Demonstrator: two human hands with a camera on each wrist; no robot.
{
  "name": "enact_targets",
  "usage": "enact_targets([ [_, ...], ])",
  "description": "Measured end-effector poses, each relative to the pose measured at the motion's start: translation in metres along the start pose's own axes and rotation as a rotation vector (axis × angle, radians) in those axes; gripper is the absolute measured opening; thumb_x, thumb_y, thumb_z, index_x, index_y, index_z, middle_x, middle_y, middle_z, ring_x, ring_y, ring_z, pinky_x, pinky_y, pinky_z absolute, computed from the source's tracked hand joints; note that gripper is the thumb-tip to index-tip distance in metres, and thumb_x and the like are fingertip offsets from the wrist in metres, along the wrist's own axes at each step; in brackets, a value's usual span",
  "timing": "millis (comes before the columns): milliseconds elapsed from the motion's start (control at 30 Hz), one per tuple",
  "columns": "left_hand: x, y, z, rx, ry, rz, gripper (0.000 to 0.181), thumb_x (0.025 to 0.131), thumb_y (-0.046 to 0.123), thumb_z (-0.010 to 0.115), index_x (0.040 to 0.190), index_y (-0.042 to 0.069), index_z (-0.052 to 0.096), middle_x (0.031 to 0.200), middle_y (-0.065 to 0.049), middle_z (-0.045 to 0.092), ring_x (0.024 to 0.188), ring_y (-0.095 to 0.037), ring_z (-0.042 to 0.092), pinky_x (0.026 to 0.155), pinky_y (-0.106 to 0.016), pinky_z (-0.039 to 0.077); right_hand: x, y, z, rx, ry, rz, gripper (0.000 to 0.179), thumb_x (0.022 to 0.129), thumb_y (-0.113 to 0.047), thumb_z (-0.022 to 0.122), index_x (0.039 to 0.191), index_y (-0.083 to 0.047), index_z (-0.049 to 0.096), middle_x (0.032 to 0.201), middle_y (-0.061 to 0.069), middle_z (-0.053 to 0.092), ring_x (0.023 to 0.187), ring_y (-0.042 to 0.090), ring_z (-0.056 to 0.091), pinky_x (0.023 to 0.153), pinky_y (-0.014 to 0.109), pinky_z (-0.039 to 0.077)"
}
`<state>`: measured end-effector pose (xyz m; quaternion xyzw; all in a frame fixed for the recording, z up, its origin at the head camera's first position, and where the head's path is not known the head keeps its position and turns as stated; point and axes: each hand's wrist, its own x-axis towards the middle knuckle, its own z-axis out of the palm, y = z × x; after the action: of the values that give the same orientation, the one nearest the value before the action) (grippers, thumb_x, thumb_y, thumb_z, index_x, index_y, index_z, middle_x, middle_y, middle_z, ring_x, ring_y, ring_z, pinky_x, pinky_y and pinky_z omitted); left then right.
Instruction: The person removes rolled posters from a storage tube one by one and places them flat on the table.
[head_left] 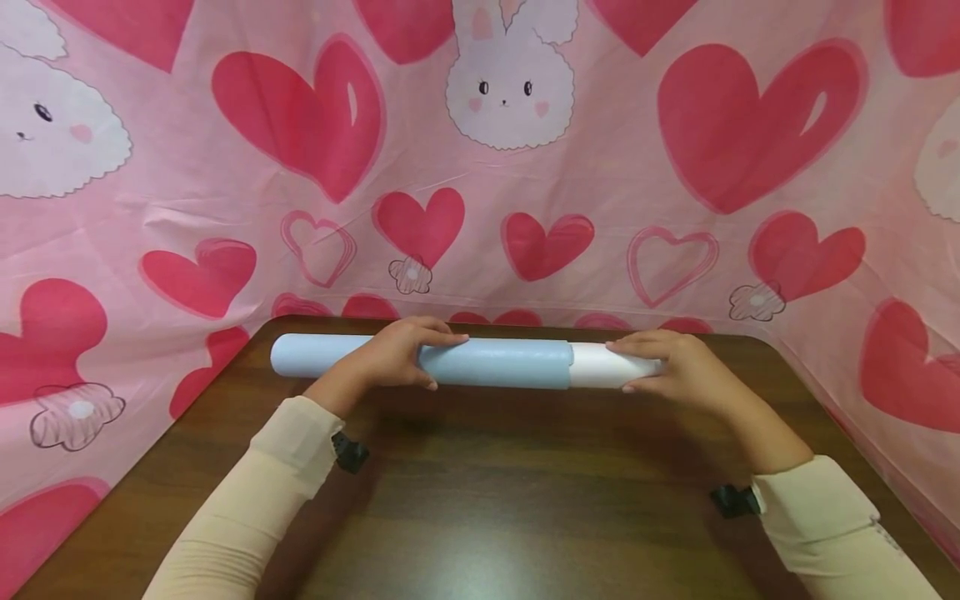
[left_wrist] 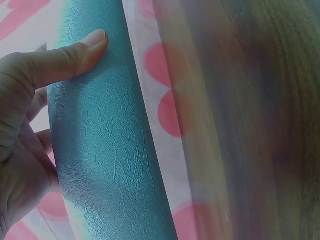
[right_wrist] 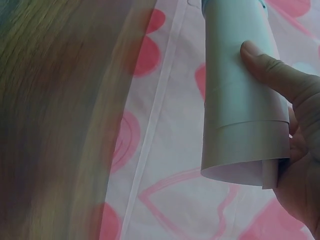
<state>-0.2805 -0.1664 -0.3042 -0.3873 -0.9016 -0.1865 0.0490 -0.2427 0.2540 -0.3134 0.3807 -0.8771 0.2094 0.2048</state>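
A long light-blue tube (head_left: 495, 363) lies crosswise above the far part of the table. Its creased, leather-like surface looks teal in the left wrist view. Out of its right end comes a white rolled sheet (head_left: 588, 365), whose overlapping layers and hollow end show in the right wrist view. My left hand (head_left: 397, 354) grips the tube left of its middle, thumb on the near side and fingers over the top. With my right hand (head_left: 686, 371) I hold the white roll (right_wrist: 242, 100) near its outer end, thumb (right_wrist: 270, 70) along its side. Fingers behind the rolls are partly hidden.
Beneath is a dark brown wooden table (head_left: 480, 492) with rounded far corners. A pink cloth (head_left: 525, 183) printed with hearts and rabbits hangs behind the table and along both sides. Small black devices (head_left: 735, 501) sit at both sleeve cuffs.
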Motion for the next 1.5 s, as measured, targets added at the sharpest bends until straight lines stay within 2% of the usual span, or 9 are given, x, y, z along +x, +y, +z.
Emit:
enact_targets([
  [267, -0.003, -0.005, -0.001, 0.013, -0.004, -0.008, 0.078, 0.065, 0.019, 0.092, 0.136, 0.021, 0.060, 0.124, -0.005, 0.060, 0.114, -0.023, 0.055, 0.091, -0.042, 0.052, -0.008, 0.013, -0.006, 0.042, -0.022, 0.047, 0.061, 0.060, -0.014, 0.094, 0.117, -0.011, 0.073, 0.109, 0.005, 0.071, 0.090, 0.016, 0.065, 0.069, 0.030, 0.054],
  [433, -0.004, -0.009, -0.001, 0.029, -0.003, 0.010, 0.078, 0.064, 0.019, 0.092, 0.135, 0.020, 0.061, 0.123, -0.005, 0.061, 0.113, -0.024, 0.055, 0.092, -0.044, 0.050, -0.013, 0.021, -0.009, 0.062, -0.049, 0.085, 0.060, 0.062, -0.014, 0.093, 0.118, -0.011, 0.072, 0.109, 0.005, 0.071, 0.089, 0.015, 0.064, 0.068, 0.030, 0.053],
  [700, -0.008, -0.011, -0.001, 0.027, -0.009, -0.013, 0.078, 0.063, 0.018, 0.093, 0.134, 0.019, 0.061, 0.123, -0.005, 0.061, 0.112, -0.025, 0.055, 0.093, -0.046, 0.050, -0.020, 0.030, -0.012, 0.094, -0.123, 0.198, 0.060, 0.064, -0.017, 0.092, 0.120, -0.010, 0.071, 0.112, 0.008, 0.069, 0.090, 0.018, 0.061, 0.070, 0.032, 0.053],
  [767, -0.008, -0.010, -0.001, 0.021, -0.010, -0.020, 0.077, 0.064, 0.018, 0.092, 0.135, 0.020, 0.061, 0.123, -0.004, 0.061, 0.112, -0.024, 0.055, 0.092, -0.045, 0.050, -0.019, 0.029, -0.011, 0.069, -0.130, 0.193, 0.060, 0.065, -0.017, 0.092, 0.121, -0.011, 0.070, 0.113, 0.008, 0.069, 0.090, 0.018, 0.061, 0.071, 0.035, 0.053],
  [867, -0.008, -0.009, 0.001, 0.012, -0.013, -0.030, 0.077, 0.065, 0.018, 0.092, 0.135, 0.021, 0.061, 0.123, -0.003, 0.061, 0.112, -0.023, 0.055, 0.091, -0.043, 0.051, -0.016, 0.027, -0.007, -0.007, -0.102, 0.122, 0.061, 0.062, -0.013, 0.093, 0.119, -0.008, 0.071, 0.115, 0.012, 0.069, 0.096, 0.026, 0.064, 0.077, 0.044, 0.053],
  [967, -0.007, -0.007, 0.002, 0.006, -0.017, -0.034, 0.077, 0.065, 0.018, 0.092, 0.135, 0.021, 0.060, 0.124, -0.004, 0.061, 0.113, -0.024, 0.054, 0.090, -0.044, 0.052, -0.011, 0.023, -0.001, -0.090, -0.060, 0.045, 0.064, 0.057, -0.010, 0.094, 0.116, -0.005, 0.071, 0.117, 0.017, 0.067, 0.103, 0.035, 0.063, 0.085, 0.054, 0.048],
  [1033, -0.006, -0.005, 0.002, 0.006, -0.022, -0.035, 0.077, 0.065, 0.019, 0.091, 0.136, 0.021, 0.060, 0.124, -0.004, 0.060, 0.113, -0.024, 0.054, 0.090, -0.044, 0.052, -0.008, 0.019, 0.003, -0.115, -0.052, 0.028, 0.066, 0.056, -0.011, 0.094, 0.116, -0.004, 0.070, 0.116, 0.018, 0.067, 0.104, 0.038, 0.061, 0.087, 0.057, 0.046],
  [1233, -0.004, -0.003, 0.002, 0.030, -0.018, -0.040, 0.077, 0.066, 0.019, 0.091, 0.136, 0.021, 0.060, 0.125, -0.004, 0.060, 0.114, -0.024, 0.053, 0.090, -0.046, 0.051, -0.005, 0.012, 0.010, -0.074, -0.125, 0.109, 0.068, 0.060, -0.012, 0.093, 0.122, -0.006, 0.068, 0.114, 0.011, 0.068, 0.100, 0.032, 0.061, 0.084, 0.054, 0.050],
  [1500, -0.006, -0.005, 0.005, 0.107, -0.007, -0.039, 0.078, 0.065, 0.022, 0.091, 0.136, 0.025, 0.060, 0.125, -0.003, 0.060, 0.116, -0.026, 0.051, 0.088, -0.056, 0.047, -0.005, 0.023, 0.015, 0.028, -0.196, 0.149, 0.070, 0.062, -0.012, 0.092, 0.126, -0.007, 0.066, 0.119, 0.013, 0.067, 0.104, 0.030, 0.063, 0.085, 0.051, 0.050],
])
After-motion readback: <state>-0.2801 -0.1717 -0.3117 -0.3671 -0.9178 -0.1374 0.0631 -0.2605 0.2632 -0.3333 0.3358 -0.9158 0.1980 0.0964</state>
